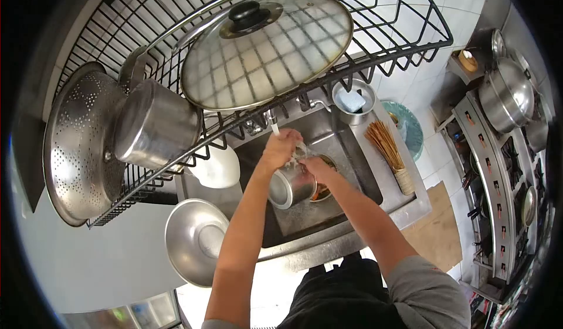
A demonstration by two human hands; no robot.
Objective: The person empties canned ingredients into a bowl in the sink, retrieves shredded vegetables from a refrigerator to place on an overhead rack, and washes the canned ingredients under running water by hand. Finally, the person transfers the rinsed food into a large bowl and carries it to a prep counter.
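Over the steel sink (358, 179), my left hand (282, 147) is near the running faucet (273, 123), its fingers closed at the upper side of a metal pot (291, 187). My right hand (316, 169) has its fingers bent at the pot's right rim. Something whitish shows between the two hands, too small to make out. The pot is tilted, with its base toward me. Behind and right of it, a round vessel (324, 195) with orange bits is partly hidden by the pot and my right forearm.
A wire rack (375, 59) overhead holds a glass lid (267, 53), a colander (82, 147) and a steel pot (157, 126). A metal bowl (190, 241) is at left. A bamboo brush (392, 153) and a small bowl (353, 117) lie right; a stove (489, 182) stands beyond.
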